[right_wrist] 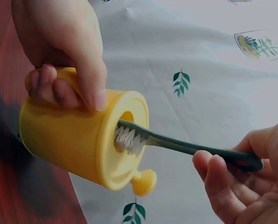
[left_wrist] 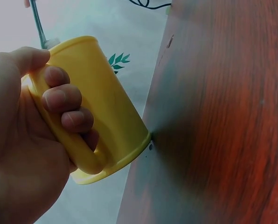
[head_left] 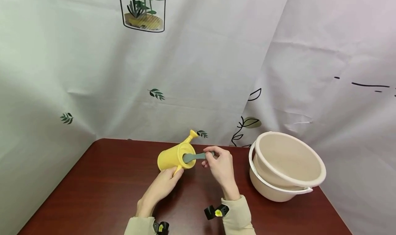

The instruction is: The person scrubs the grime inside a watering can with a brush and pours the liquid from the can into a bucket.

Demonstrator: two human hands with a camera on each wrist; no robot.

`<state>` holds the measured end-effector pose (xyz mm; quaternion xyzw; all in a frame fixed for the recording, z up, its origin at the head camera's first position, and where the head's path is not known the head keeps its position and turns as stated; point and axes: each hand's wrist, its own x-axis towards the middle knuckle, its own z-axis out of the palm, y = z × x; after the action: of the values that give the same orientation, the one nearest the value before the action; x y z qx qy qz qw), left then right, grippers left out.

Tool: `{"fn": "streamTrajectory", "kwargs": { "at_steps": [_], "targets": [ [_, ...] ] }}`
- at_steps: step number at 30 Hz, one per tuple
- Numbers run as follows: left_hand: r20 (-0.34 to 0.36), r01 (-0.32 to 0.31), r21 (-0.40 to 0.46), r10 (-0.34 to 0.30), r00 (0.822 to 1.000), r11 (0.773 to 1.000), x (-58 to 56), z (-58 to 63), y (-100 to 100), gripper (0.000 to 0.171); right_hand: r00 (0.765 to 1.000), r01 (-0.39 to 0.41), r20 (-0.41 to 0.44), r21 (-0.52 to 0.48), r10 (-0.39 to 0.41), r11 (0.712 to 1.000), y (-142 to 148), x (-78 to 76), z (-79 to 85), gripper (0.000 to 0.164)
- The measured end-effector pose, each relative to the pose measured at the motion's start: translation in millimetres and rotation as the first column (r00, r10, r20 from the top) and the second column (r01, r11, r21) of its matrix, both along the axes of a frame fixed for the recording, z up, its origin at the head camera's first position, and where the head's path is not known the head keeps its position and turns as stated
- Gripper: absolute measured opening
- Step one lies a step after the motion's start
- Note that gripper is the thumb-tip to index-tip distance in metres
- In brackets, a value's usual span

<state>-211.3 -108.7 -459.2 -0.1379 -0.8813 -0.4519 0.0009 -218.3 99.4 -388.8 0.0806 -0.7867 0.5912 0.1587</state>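
A yellow watering can (head_left: 168, 158) is tipped on its side, its top opening turned toward the right and its spout pointing up and away. My left hand (head_left: 163, 184) grips the can's handle, fingers curled round it in the left wrist view. With its fingertips, my right hand (head_left: 221, 167) pinches the end of a dark green brush (right_wrist: 181, 144). The brush's white bristles (right_wrist: 129, 139) sit at the can's round opening, partly inside it. In the left wrist view, only a thin length of the brush (left_wrist: 38, 23) shows above the rim.
Two cream basins stand stacked at the table's right: the upper basin (head_left: 290, 157) leans tilted inside the lower basin (head_left: 269, 190), which has a handle. Beneath is a dark red wooden table (head_left: 102, 193). A white curtain (head_left: 191, 63) with leaf prints hangs behind it.
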Motion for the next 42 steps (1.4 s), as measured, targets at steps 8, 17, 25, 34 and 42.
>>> {"fn": "streamTrajectory", "kwargs": {
  "at_steps": [8, 17, 25, 34, 42],
  "targets": [
    [0.002, 0.002, 0.011, -0.002, 1.0, 1.0, -0.7, 0.2, -0.1, 0.042, 0.994, -0.04, -0.099, 0.115, 0.051, 0.993, 5.0, -0.9, 1.3, 0.02],
    [-0.015, -0.003, 0.005, 0.003, 1.0, 1.0, -0.7, 0.6, -0.2, 0.042, 0.993, -0.066, -0.089, 0.058, 0.071, 0.996, 8.1, -2.8, 1.2, 0.019],
    [-0.031, -0.009, -0.007, 0.008, 0.999, 1.0, -1.7, 0.6, 0.2, 0.039, 0.995, -0.085, -0.044, -0.008, 0.084, 0.996, 7.8, 6.0, 16.2, 0.016],
    [-0.043, -0.009, -0.004, 0.009, 0.999, 1.0, -0.9, -0.3, 0.5, 0.041, 0.991, -0.13, 0.001, -0.109, 0.13, 0.986, 15.4, 9.2, 23.1, 0.014],
    [-0.031, -0.004, 0.0, 0.004, 1.0, 1.0, -1.2, 0.3, 0.7, 0.041, 0.994, -0.108, 0.001, -0.11, 0.108, 0.988, 17.2, 7.3, 21.0, 0.015]
  ]
}}
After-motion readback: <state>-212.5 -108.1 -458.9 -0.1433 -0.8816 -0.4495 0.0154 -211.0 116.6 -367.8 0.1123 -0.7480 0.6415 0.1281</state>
